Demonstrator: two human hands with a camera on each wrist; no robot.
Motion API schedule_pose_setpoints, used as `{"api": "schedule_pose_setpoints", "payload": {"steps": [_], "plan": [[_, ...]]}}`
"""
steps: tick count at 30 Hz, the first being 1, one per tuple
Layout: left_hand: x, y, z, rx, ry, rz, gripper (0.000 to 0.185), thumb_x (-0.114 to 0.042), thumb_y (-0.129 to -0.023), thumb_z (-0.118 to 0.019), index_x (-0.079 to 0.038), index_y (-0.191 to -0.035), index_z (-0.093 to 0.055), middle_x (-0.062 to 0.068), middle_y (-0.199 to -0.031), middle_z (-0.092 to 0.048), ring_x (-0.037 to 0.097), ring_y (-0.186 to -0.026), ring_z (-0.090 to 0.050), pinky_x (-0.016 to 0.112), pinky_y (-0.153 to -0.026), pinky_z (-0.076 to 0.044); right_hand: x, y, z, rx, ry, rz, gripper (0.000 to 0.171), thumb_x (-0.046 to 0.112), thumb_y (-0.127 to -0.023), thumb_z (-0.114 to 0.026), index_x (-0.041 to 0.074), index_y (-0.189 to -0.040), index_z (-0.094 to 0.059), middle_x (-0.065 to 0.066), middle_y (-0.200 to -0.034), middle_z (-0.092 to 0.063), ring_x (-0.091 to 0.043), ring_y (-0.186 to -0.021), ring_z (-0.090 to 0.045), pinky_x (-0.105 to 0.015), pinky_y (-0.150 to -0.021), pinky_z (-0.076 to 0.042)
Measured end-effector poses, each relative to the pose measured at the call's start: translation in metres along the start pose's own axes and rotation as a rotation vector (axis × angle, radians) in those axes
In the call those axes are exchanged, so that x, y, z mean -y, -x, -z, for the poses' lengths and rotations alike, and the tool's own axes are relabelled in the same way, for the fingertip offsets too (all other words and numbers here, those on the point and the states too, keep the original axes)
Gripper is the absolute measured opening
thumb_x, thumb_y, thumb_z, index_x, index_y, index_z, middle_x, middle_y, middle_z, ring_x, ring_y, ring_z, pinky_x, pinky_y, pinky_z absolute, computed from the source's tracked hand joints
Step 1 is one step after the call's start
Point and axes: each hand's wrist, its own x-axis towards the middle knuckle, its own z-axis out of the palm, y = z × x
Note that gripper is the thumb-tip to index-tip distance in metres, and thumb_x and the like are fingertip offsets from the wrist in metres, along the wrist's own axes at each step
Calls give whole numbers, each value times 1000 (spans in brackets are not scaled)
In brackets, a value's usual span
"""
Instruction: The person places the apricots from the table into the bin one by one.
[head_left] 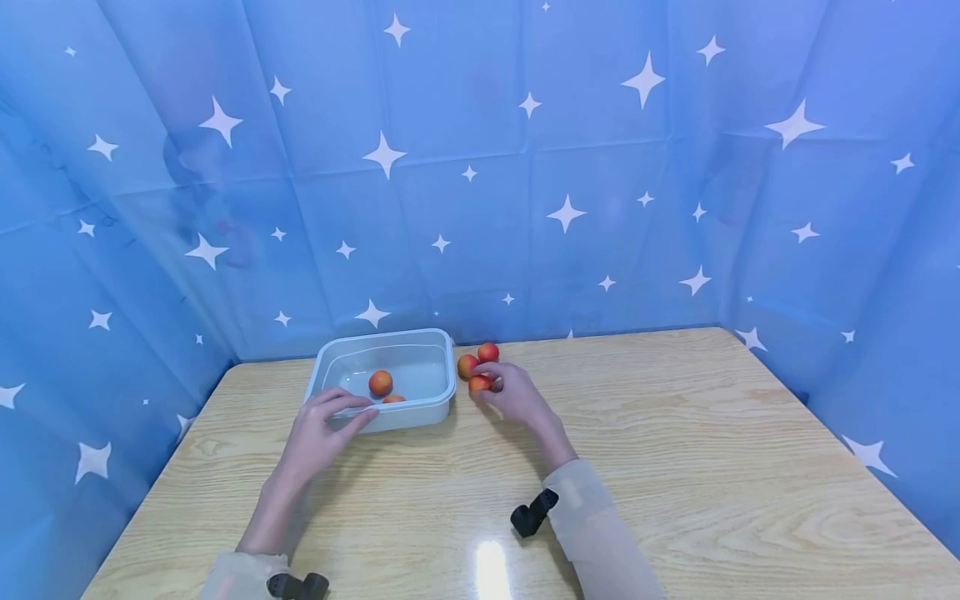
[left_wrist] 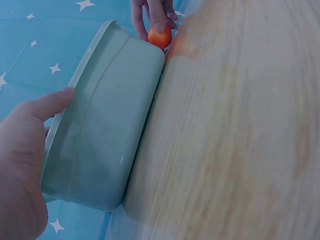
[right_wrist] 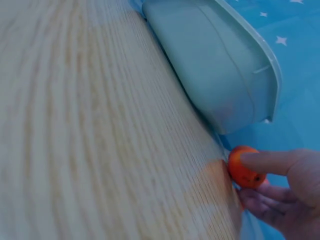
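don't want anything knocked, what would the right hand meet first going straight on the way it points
Beyond the orange-red round fruit it pinches, the right hand would likely meet the yellowish-red round fruit beside the pale green plastic box, though depth is unclear.

Head view faces forward-down; both close, tilted wrist views share the tub [left_wrist: 110,115].
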Motion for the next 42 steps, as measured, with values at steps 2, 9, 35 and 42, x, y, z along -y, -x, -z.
{"api": "schedule_pose_setpoints", "payload": {"steps": [2, 9, 35, 42], "plan": [[0, 0, 0, -2, 0, 0, 14, -15, -82, -86, -15, -95, -80, -12, -89, -68, 17, -89, -64, 24, -81, -46, 0, 0, 0, -3, -8, -8, 36, 1, -88, -74, 8, -123, -69, -6, -111, -69, -23, -94, -61, -37, -84, -53], [-1, -1, 0, -8, -7, -4, 15, -14, -81, -86, -14, -94, -80, -10, -88, -69, 15, -90, -63, 24, -82, -46, 2, 0, 3, -37, -42, -43, 35, 8, -89, -77, 11, -123, -70, -4, -108, -67, -21, -89, -60, -36, -82, -52], [0, -1, 1, 8, -17, -12, 15, -14, -82, -86, -12, -95, -80, -10, -89, -68, 13, -88, -62, 24, -80, -47, 29, -1, 17, -178, -98, 103, 35, 7, -88, -79, 6, -121, -70, -11, -113, -70, -22, -90, -67, -36, -81, -56], [0, 0, 0, 1, -20, -18, 16, -14, -81, -86, -12, -95, -80, -9, -89, -68, 14, -88, -63, 25, -81, -48, 39, 0, 17, -202, -145, 135, 34, 7, -87, -80, 5, -120, -70, -12, -110, -69, -22, -87, -66, -34, -78, -56]]}}
